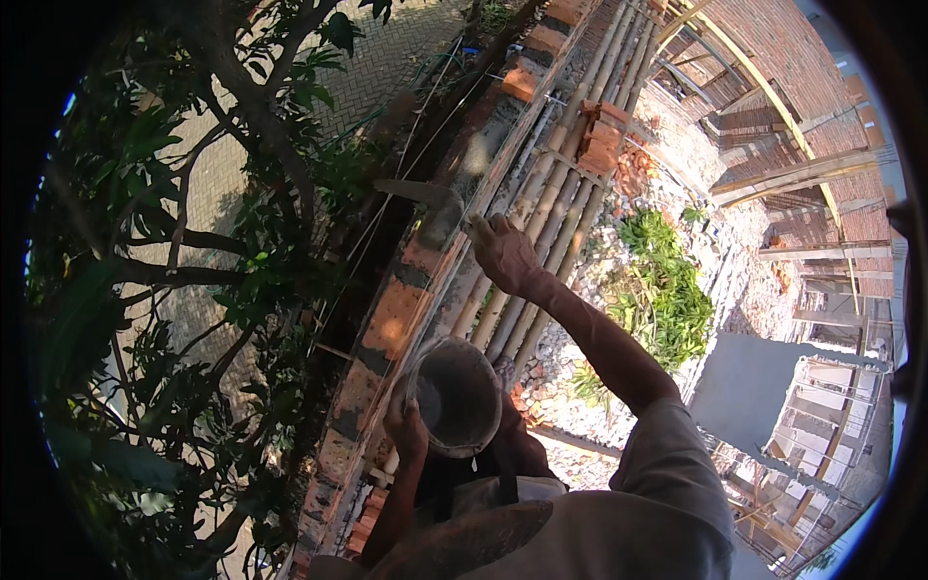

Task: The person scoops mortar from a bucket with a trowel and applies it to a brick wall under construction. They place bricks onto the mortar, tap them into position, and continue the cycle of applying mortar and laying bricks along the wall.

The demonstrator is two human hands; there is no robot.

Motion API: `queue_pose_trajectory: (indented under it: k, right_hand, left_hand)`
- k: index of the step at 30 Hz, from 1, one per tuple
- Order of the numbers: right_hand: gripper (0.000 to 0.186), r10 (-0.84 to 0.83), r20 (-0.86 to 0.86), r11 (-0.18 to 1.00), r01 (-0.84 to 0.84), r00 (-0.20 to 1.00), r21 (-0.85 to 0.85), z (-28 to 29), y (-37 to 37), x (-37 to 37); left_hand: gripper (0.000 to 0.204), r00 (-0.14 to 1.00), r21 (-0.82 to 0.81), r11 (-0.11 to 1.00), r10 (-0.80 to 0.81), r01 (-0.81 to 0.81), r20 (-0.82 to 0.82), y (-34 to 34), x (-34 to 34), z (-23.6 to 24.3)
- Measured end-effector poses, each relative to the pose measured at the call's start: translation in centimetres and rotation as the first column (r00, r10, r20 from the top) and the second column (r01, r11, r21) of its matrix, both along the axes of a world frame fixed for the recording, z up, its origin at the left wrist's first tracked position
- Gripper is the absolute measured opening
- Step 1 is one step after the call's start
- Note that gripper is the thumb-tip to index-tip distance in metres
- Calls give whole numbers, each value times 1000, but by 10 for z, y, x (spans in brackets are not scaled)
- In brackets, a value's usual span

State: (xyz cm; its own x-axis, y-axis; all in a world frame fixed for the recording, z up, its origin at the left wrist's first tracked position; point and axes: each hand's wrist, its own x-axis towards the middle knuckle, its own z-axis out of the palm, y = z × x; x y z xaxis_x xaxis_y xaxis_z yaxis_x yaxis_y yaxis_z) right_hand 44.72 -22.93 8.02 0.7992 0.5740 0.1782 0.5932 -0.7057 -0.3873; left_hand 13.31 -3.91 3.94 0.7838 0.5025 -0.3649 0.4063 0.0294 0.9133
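Note:
My right hand [507, 256] grips the handle of a metal trowel [411, 190], whose blade is over wet grey mortar [440, 217] on a narrow brick wall [391, 309] that runs diagonally away from me. Lower down, my left hand [406, 425] holds a round grey bucket [449, 406] by its left side; the inside looks mostly dark, with a grey residue on it. Long bamboo poles [551, 203] lie along the right side of the wall, beneath my right arm.
A stack of red bricks [604, 140] rests on the poles. Dense tree branches [193, 242] hang at the left over a paved path [387, 58]. Below right lie rubble, cut leafy branches [657, 280], timber braces [802, 174] and unfinished brick walls [793, 48].

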Motion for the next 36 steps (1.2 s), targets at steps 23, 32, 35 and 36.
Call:
queue_pose_trajectory:
  k: [23,32,35,36]
  right_hand:
    - [31,145,-925,501,780,351,375,-119,61,-180]
    - [31,-305,-908,303,933,288,194,-119,39,-140]
    - [33,-365,-813,387,868,454,311,-134,33,-86]
    - [33,-313,-800,384,839,511,386,-137,36,-75]
  left_hand:
    - [23,963,124,985,-88,123,-255,8,-4,-51]
    - [29,957,204,954,-169,218,-235,13,-5,-71]
    - [29,959,169,960,-185,223,-216,11,-4,-69]
    - [28,955,151,963,-185,223,-232,11,-4,-69]
